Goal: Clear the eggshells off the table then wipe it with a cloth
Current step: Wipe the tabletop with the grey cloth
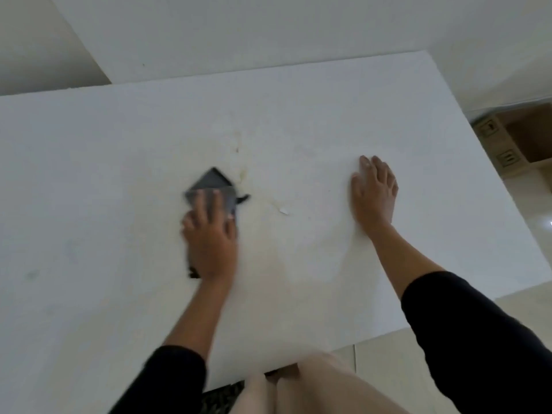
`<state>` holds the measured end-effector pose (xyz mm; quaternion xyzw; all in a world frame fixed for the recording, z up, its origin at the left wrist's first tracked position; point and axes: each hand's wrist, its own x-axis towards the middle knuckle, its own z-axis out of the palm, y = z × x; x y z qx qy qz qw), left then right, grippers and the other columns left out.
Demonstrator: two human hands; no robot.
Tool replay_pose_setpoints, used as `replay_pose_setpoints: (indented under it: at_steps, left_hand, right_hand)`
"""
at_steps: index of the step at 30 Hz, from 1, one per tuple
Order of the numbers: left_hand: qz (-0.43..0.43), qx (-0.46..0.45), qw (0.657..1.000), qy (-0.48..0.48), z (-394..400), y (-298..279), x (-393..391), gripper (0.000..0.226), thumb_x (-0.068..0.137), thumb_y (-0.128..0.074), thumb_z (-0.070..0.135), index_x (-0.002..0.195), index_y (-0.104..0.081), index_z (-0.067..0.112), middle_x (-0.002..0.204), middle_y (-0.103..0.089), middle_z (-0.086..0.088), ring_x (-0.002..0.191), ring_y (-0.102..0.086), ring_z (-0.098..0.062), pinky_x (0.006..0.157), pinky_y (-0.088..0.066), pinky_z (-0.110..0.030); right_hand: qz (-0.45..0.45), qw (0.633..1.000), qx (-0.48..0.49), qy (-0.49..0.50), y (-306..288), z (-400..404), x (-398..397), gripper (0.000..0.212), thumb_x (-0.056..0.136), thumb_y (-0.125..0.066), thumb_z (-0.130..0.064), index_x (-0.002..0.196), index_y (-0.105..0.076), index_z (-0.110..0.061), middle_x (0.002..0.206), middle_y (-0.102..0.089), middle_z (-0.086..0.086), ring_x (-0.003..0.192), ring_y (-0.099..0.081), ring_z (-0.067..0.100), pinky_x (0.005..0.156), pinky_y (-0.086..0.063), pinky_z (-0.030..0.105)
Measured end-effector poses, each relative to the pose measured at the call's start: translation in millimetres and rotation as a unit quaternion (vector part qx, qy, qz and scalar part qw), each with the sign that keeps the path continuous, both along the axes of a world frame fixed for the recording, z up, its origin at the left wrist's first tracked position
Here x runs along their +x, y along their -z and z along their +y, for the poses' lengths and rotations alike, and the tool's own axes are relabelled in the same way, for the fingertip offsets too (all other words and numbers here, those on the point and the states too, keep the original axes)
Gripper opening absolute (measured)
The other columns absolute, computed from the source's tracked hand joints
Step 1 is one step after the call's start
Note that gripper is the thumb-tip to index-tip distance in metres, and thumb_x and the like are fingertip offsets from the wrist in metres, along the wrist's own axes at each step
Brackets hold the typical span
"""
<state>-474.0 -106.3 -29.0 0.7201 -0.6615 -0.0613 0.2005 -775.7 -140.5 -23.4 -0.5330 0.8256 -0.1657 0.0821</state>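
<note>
Cloth, dark grey and folded, lies flat near the middle of the white table, one pointed corner aimed at the far edge and a small dark tag sticking out on its right side. The left hand presses down on its near half, palm flat and fingers stretched forward over the fabric; that hand and the cloth are blurred. Just right of the cloth, a yellowish smear streaks the tabletop, running from the cloth's corner toward the far edge. A small white eggshell fragment sits a little nearer, between the two hands. The right hand rests palm down on the bare surface, well apart from the cloth, fingers together and holding nothing. Both forearms emerge from black sleeves. Cardboard boxes stand on the floor beyond the table's right edge.
</note>
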Motion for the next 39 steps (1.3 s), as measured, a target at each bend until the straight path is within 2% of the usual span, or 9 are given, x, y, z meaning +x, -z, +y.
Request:
replay_pose_setpoints:
  at_steps: [3,7,12,15,19,26,29,35,39]
  left_hand:
    - [0.107,-0.037,0.993,0.039,-0.6,-8.5,-52.7,0.042,0.09,-0.045,0.019,0.129,-0.056,0.006,0.133,-0.049,-0.024,0.104,-0.045,-0.035,0.09,-0.039,-0.043]
    - [0.132,-0.142,0.975,-0.107,-63.3,-25.8,33.3,0.042,0.089,-0.049,0.013,0.127,-0.051,-0.006,0.129,-0.049,-0.03,0.116,-0.045,-0.04,0.096,-0.026,-0.032]
    - [0.043,0.051,0.99,-0.126,-140.6,-17.8,99.0,0.054,0.097,-0.043,0.033,0.147,-0.031,0.015,0.154,-0.025,-0.012,0.127,-0.033,-0.044,0.105,-0.026,-0.046]
    - [-0.052,0.03,0.998,-0.013,-144.3,-6.4,47.7,0.053,0.093,-0.048,0.026,0.144,-0.039,0.015,0.151,-0.033,-0.013,0.116,-0.042,-0.046,0.094,-0.035,-0.05]
    - [-0.008,-0.025,0.976,0.218,-133.1,-5.4,-20.6,0.045,0.092,-0.038,0.03,0.132,-0.055,0.017,0.137,-0.053,-0.006,0.101,-0.046,-0.03,0.083,-0.036,-0.036]
    - [0.028,-0.018,0.999,0.014,-264.8,-9.8,57.0,0.047,0.096,-0.043,0.029,0.14,-0.044,0.013,0.145,-0.044,-0.006,0.116,-0.04,-0.039,0.097,-0.031,-0.041]
    - [-0.037,-0.023,0.996,0.076,-266.8,-3.3,38.5,0.048,0.094,-0.049,0.029,0.139,-0.045,0.012,0.146,-0.042,-0.004,0.113,-0.04,-0.041,0.094,-0.035,-0.046]
    - [0.084,-0.038,0.921,0.379,-238.8,-7.2,-38.2,0.041,0.089,-0.05,0.02,0.127,-0.057,0.008,0.126,-0.06,-0.007,0.1,-0.042,-0.025,0.092,-0.037,-0.032]
    - [0.076,-0.048,0.956,0.278,-312.4,-11.8,-44.1,0.041,0.088,-0.052,0.011,0.129,-0.056,0.007,0.126,-0.058,-0.011,0.105,-0.045,-0.033,0.095,-0.039,-0.041]
  right_hand:
    - [-0.011,1.0,-0.008,0.001,-0.2,0.0,0.8,0.047,0.098,-0.037,-0.037,0.143,-0.037,-0.024,0.153,-0.03,0.001,0.143,-0.018,0.021,0.116,-0.011,0.037]
    - [-0.015,1.0,-0.01,-0.003,0.8,-0.4,-1.3,0.047,0.098,-0.036,-0.039,0.143,-0.036,-0.024,0.153,-0.03,0.0,0.143,-0.017,0.02,0.116,-0.01,0.036]
    - [0.001,1.0,-0.008,0.008,1.2,-0.2,1.4,0.048,0.097,-0.039,-0.041,0.142,-0.036,-0.025,0.152,-0.031,-0.001,0.142,-0.017,0.018,0.117,-0.01,0.035]
    - [0.009,1.0,-0.005,0.013,0.1,-1.4,3.1,0.049,0.097,-0.039,-0.043,0.142,-0.036,-0.026,0.152,-0.031,-0.001,0.142,-0.018,0.018,0.117,-0.011,0.035]
    - [0.014,1.0,-0.002,0.017,-2.7,-2.5,5.8,0.051,0.094,-0.036,-0.046,0.141,-0.037,-0.026,0.152,-0.032,-0.001,0.142,-0.018,0.018,0.116,-0.012,0.035]
    - [0.025,0.999,0.006,0.026,-2.5,-3.8,7.7,0.053,0.092,-0.037,-0.046,0.141,-0.038,-0.025,0.151,-0.033,-0.001,0.141,-0.021,0.019,0.115,-0.014,0.035]
    - [0.026,0.999,0.004,0.027,-2.5,-4.5,6.6,0.053,0.092,-0.038,-0.045,0.14,-0.039,-0.025,0.151,-0.033,-0.001,0.142,-0.021,0.018,0.115,-0.014,0.034]
    - [0.021,0.999,0.006,0.028,-5.1,-4.5,7.2,0.053,0.091,-0.038,-0.045,0.141,-0.039,-0.025,0.151,-0.033,-0.002,0.142,-0.021,0.018,0.115,-0.014,0.035]
    - [0.02,0.999,0.004,0.028,-5.5,-5.5,7.6,0.054,0.09,-0.038,-0.046,0.14,-0.039,-0.026,0.151,-0.033,-0.002,0.142,-0.022,0.018,0.115,-0.014,0.034]
